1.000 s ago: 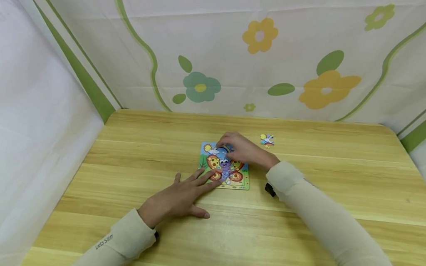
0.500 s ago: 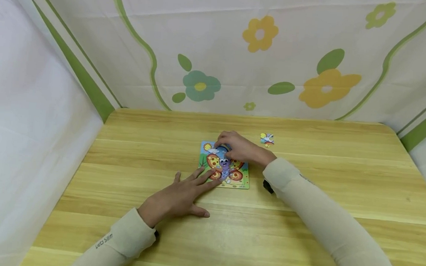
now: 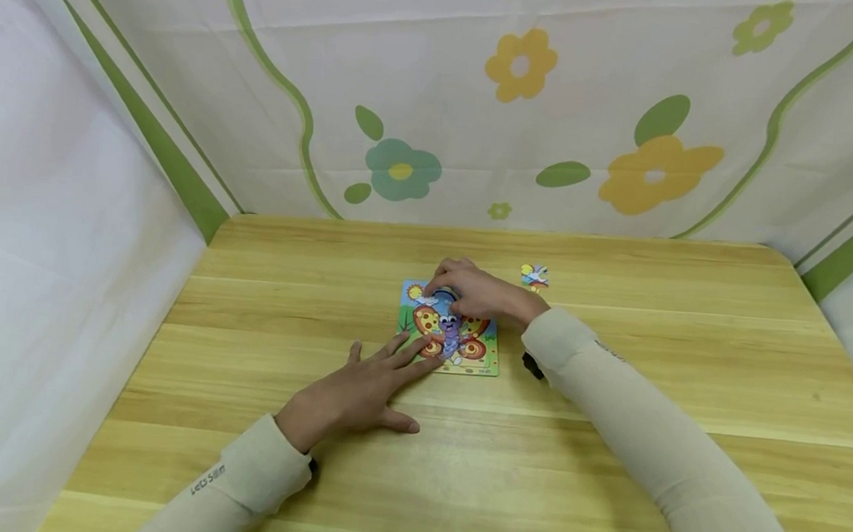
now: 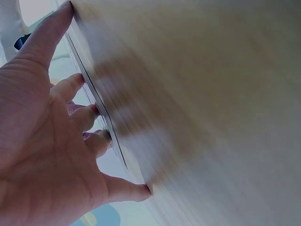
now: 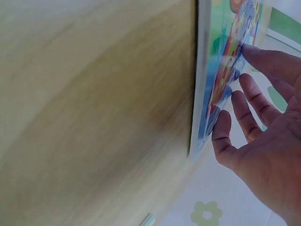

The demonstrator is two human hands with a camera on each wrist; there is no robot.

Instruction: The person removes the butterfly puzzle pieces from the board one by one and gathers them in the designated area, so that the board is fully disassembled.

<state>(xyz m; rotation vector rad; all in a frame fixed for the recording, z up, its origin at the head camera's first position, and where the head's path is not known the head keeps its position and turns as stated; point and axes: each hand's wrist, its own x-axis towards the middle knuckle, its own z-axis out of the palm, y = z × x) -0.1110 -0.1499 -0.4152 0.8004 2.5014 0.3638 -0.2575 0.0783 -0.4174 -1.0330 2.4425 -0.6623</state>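
A colourful butterfly jigsaw puzzle (image 3: 458,348) lies flat on the wooden table in the head view, its picture mostly showing. My left hand (image 3: 356,394) is spread flat, with fingertips on the puzzle's lower left edge and the thumb out over the wood. From above, my right hand (image 3: 473,290) reaches onto the puzzle's upper part, hiding its top right. The right wrist view shows the thumb and bent fingers of that hand (image 5: 263,113) apart, with their tips on the puzzle surface (image 5: 221,70). Nothing shows lifted between them.
A loose puzzle piece (image 3: 534,275) lies on the table behind the right wrist. The wooden table (image 3: 621,281) meets a white flower-printed cloth (image 3: 468,119) at its back edge, and more white cloth (image 3: 64,187) hangs at the left.
The right hand has shifted slightly left over the top of the puzzle, its forearm following. The left hand holds its place, and the loose piece stays where it was.
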